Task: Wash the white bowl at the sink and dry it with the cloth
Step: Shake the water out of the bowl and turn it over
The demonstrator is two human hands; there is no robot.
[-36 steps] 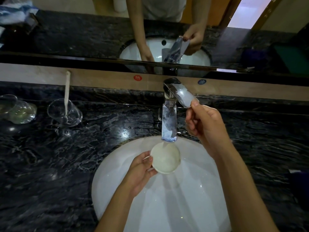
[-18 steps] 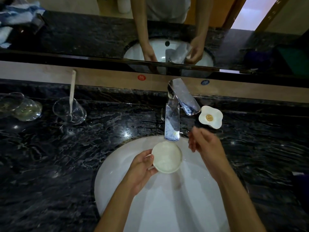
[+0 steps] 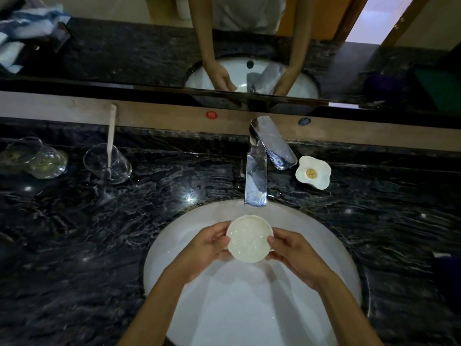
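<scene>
The small white bowl (image 3: 249, 237) is held over the white sink basin (image 3: 324, 245), just below the chrome faucet spout (image 3: 255, 181). Water fills the bowl and its surface glistens. My left hand (image 3: 207, 248) grips the bowl's left rim and my right hand (image 3: 291, 250) grips its right rim. The faucet lever (image 3: 272, 143) is raised and angled to the right. A blue and white cloth (image 3: 27, 28) shows only as a reflection at the mirror's top left.
Dark marble counter (image 3: 74, 233) surrounds the sink. A glass cup with a white stick (image 3: 107, 161) and a second glass vessel (image 3: 37, 158) stand at the left. A flower-shaped white dish (image 3: 313, 172) sits right of the faucet. A mirror runs along the back.
My right hand left the faucet lever, came down and took hold of the bowl's right rim. The bowl stayed under the spout in my left hand.
</scene>
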